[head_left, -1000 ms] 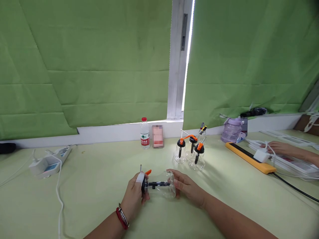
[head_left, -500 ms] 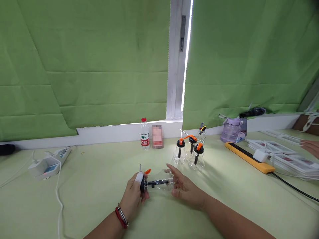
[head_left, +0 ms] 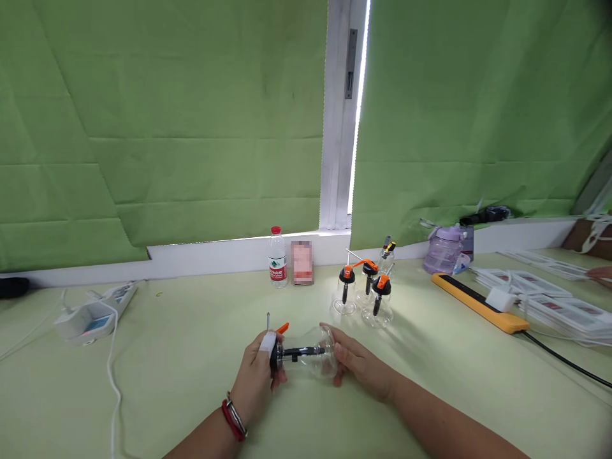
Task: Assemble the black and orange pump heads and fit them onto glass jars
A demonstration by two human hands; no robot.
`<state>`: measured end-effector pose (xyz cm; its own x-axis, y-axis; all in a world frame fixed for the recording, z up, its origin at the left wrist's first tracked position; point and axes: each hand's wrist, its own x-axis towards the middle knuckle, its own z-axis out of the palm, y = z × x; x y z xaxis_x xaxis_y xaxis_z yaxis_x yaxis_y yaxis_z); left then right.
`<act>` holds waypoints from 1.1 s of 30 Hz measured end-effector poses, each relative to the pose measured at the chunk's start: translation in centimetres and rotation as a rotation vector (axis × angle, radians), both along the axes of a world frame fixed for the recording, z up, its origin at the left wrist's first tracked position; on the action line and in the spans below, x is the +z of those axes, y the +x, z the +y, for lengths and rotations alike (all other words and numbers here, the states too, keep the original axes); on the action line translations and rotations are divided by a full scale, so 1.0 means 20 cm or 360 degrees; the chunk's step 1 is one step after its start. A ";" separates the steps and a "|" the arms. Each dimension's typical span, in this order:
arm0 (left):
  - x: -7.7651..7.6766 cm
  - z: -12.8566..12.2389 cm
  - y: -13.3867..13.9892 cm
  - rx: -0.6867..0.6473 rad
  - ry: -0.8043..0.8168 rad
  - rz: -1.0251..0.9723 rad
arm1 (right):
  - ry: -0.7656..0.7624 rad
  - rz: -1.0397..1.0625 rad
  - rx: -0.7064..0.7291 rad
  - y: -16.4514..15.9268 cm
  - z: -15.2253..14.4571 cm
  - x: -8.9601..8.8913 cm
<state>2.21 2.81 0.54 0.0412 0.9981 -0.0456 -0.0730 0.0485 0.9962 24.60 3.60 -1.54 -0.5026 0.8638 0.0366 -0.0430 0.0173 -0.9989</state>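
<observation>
A clear, flared bottle (head_left: 313, 363) with a black cap, an orange lever and a thin metal rod lies on its side just in front of me. A dark tube runs along its inside. My left hand (head_left: 258, 364) is closed round the capped end; a white wrap covers part of its thumb. At the wide base, my right hand (head_left: 362, 362) has its thumb and fingers pressed on the rim, with some fingertips hidden behind. Three similar bottles (head_left: 345, 305) with black caps and orange levers stand upright beyond my right hand.
At the back are a red-capped water bottle (head_left: 277, 261), a pink panel (head_left: 302, 262), a jar with pens (head_left: 387, 256) and a purple jug (head_left: 444, 248). A yellow power strip (head_left: 478, 303), stacked white frames (head_left: 564, 312) and another person's hand (head_left: 600, 274) are right. A white power strip (head_left: 102, 319) lies left.
My right hand's fingers have closed from a spread position onto the bottle's base. My left hand has barely moved. The other person's hand at the right has drawn back to the edge.
</observation>
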 end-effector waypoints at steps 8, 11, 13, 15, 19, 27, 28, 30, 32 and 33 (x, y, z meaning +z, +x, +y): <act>0.00 0.00 0.00 0.0002 0.0023 0.0059 | 0.0089 0.0058 0.0004 0.00 0.01 0.01; -0.01 0.00 -0.01 -0.0044 0.0038 0.0079 | 0.0077 -0.0023 0.0011 0.00 0.02 0.01; -0.01 0.00 -0.01 -0.0043 0.0027 0.0074 | 0.0083 -0.0060 0.0028 0.00 0.02 0.01; -0.01 0.00 -0.01 -0.0042 0.0018 0.0062 | 0.0077 -0.0069 0.0024 0.00 0.01 0.02; -0.01 0.00 0.00 -0.0029 0.0014 0.0011 | 0.0208 -0.0047 -0.0036 0.00 -0.01 0.04; 0.00 0.00 0.00 -0.0012 -0.0004 0.0050 | 0.0226 0.0024 0.0006 0.01 0.00 0.02; 0.00 0.00 0.00 -0.0029 0.0004 0.0074 | 0.0186 0.0063 0.0005 0.01 0.00 0.02; 0.00 0.00 -0.01 -0.0060 0.0037 0.0114 | 0.0109 0.0079 0.0010 0.00 0.01 0.01; -0.01 0.00 -0.01 -0.0075 0.0088 0.0152 | 0.0036 0.0030 -0.0006 -0.01 0.01 0.02; -0.02 0.00 -0.01 -0.0084 0.0108 0.0165 | 0.0008 -0.0006 -0.0021 -0.02 0.01 0.02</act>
<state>2.00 2.79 0.14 0.0920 0.9956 0.0151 0.0312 -0.0180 0.9994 24.26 3.73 -1.12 -0.4911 0.8702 0.0389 -0.0391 0.0226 -0.9990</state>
